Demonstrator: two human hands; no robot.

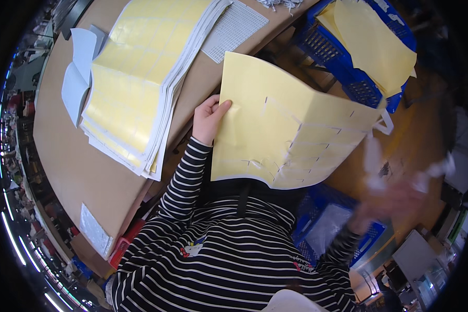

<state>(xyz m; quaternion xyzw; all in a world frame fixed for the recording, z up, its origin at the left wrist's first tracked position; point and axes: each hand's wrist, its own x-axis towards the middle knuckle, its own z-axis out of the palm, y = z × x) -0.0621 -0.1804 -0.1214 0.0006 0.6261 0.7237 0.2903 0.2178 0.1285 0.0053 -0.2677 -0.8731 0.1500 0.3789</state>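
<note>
A large yellow sheet [260,112] with a crease down its middle and cut slits over its right part hangs in front of my body. My left hand [209,119] pinches its left edge, thumb on the face towards me. To the lower right, my right hand [392,203] is smeared by motion, so its fingers cannot be made out. Blurred white strips [373,158] show close to that hand, one running up towards the sheet's right corner. Whether the hand grips them is unclear.
On the brown table [60,166] lies a thick stack of yellow sheets [145,67], with bluish-white papers [78,78] beside it and a gridded sheet [234,31] behind. A blue crate [322,44] at the upper right holds yellow sheets [372,44]. Another blue crate [366,244] sits below my right arm.
</note>
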